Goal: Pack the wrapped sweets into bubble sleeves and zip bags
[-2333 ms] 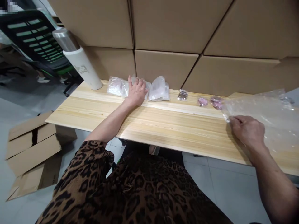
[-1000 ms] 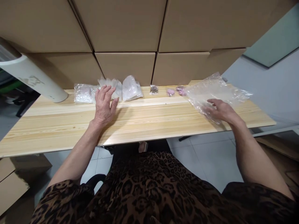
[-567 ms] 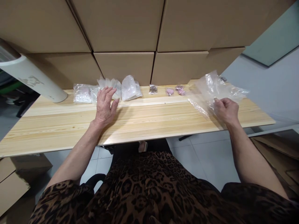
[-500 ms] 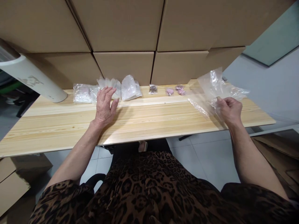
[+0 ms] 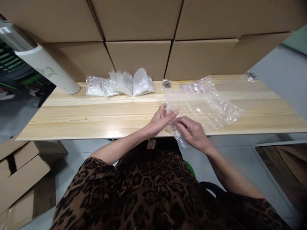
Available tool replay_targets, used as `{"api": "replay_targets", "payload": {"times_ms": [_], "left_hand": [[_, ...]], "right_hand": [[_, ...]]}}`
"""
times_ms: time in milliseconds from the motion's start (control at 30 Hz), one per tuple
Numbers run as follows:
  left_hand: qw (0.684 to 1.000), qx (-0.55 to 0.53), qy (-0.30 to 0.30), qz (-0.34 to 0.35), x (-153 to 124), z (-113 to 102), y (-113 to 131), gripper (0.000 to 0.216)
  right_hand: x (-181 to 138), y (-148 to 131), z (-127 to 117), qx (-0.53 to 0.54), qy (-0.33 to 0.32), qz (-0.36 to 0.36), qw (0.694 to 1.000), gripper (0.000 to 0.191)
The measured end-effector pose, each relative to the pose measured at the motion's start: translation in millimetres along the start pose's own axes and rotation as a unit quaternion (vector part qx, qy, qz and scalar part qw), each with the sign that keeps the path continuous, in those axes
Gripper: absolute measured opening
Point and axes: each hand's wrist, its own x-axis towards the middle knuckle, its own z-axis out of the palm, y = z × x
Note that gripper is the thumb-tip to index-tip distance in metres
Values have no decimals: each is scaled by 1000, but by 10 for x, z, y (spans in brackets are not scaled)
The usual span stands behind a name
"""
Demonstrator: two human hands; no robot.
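Clear plastic bag (image 5: 206,101), edge pinched by left hand (image 5: 161,119) and right hand (image 5: 192,130); small packet (image 5: 166,83) beyond holds dark pieces (image 5: 167,85).

You are holding, with your left hand (image 5: 161,121) and your right hand (image 5: 192,131), the left end of a large clear plastic bag (image 5: 213,103), which spreads over the wooden table (image 5: 96,126). Behind, folded clear bags (image 5: 142,82) lie between a white bottle (image 5: 51,69) and a small dark packet (image 5: 167,84).

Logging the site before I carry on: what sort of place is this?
Probably a packing workroom: stacked cardboard boxes line the far side of a wooden table, and clear plastic packaging lies on it.
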Motion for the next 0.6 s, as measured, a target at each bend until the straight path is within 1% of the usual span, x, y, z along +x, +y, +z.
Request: {"api": "replay_targets", "payload": {"times_ms": [67, 133, 200, 233, 267, 333, 367, 400, 433, 500, 567, 600], "left_hand": [[1000, -5, 29, -2, 12, -71, 8, 67], [998, 3, 54, -32, -47, -242, 79, 62], [995, 24, 75, -59, -170, -464, 210, 62], [993, 43, 89, -60, -245, -582, 290, 63], [990, 67, 106, -59, -322, -700, 373, 63], [983, 117, 131, -61, -467, -933, 528, 64], [979, 140, 135, -66, -528, -1047, 591, 65], [974, 162, 143, -65, -581, -1160, 640, 66], [969, 186, 149, -65, -624, -1272, 675, 68], [955, 243, 156, -63, -686, -1484, 706, 69], [928, 329, 166, -45, -730, -1664, 701, 70], [906, 382, 183, -21, -750, -1733, 693, 73]], "right_hand": [[-9, -65, 25, 23, -33, -34, 999, 21], [-30, -41, -34, 12, -24, -39, 999, 23], [-66, 28, -126, -24, -10, -33, 999, 25], [-86, 65, -173, -36, -21, -30, 999, 25], [-103, 97, -219, -36, -44, -24, 998, 25], [-109, 151, -314, -9, -96, -4, 995, 24], [-88, 182, -367, 2, -102, 10, 995, 25], [-45, 225, -427, 1, -90, 25, 996, 26], [23, 285, -492, -15, -61, 40, 997, 29], [232, 470, -627, -81, 0, 65, 995, 35], [518, 728, -735, -160, 21, 78, 984, 39], [675, 866, -765, -198, 15, 75, 977, 40]]}}
